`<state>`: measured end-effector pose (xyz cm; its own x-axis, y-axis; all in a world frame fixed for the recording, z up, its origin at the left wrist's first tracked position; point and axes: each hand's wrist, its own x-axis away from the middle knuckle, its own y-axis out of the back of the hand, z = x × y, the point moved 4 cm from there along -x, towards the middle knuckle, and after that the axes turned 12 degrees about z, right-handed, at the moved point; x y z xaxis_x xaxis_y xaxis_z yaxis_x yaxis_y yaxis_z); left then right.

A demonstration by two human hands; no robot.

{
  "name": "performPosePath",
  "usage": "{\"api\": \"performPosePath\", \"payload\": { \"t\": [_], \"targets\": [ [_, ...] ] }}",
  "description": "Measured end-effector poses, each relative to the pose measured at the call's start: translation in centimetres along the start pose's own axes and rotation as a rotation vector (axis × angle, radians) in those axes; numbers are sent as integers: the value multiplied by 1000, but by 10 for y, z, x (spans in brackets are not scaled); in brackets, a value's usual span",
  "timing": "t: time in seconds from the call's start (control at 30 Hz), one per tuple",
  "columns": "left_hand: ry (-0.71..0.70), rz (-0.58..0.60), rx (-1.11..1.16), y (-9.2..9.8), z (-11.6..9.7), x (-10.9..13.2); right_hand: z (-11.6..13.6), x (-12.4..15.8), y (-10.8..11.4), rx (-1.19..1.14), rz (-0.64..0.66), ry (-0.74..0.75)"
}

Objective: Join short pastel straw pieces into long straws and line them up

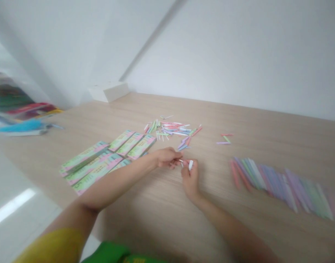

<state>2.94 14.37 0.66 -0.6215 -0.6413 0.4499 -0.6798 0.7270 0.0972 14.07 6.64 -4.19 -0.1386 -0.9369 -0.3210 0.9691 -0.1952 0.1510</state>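
While the right hand [190, 179] held a white piece [191, 165], long axis pointing away, the left hand [168, 157] pinched a slim white stick [181, 160] just left of it, aimed its way; and beyond, pastel sticks [174, 126] lay heaped!

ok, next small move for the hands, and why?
Probably ease the left hand slightly closer to the right hand: they nearly meet at a thin white stick, and the right hand holds a white piece. Blur hides whether the two join.

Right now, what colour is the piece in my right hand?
The piece is white; head view best.
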Motion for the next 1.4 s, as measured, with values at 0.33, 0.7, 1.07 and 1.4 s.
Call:
{"api": "performPosePath", "payload": {
  "t": [0.33, 0.7, 1.07, 1.4],
  "targets": [
    [-360, -472, -1035, 104, 3, -79, -29, -35, 41, 329, -222, 12],
    [-519, -269, -1512, 105, 6, -131, -45, -54, 57, 389, -268, 57],
    [-457, -370, -1686, 105, -7, -151, -42, -54, 55, 342, -264, 59],
    [-414, -427, -1740, 69, -14, -133, -42, -54, 54, 331, -235, 72]
  ]
}}
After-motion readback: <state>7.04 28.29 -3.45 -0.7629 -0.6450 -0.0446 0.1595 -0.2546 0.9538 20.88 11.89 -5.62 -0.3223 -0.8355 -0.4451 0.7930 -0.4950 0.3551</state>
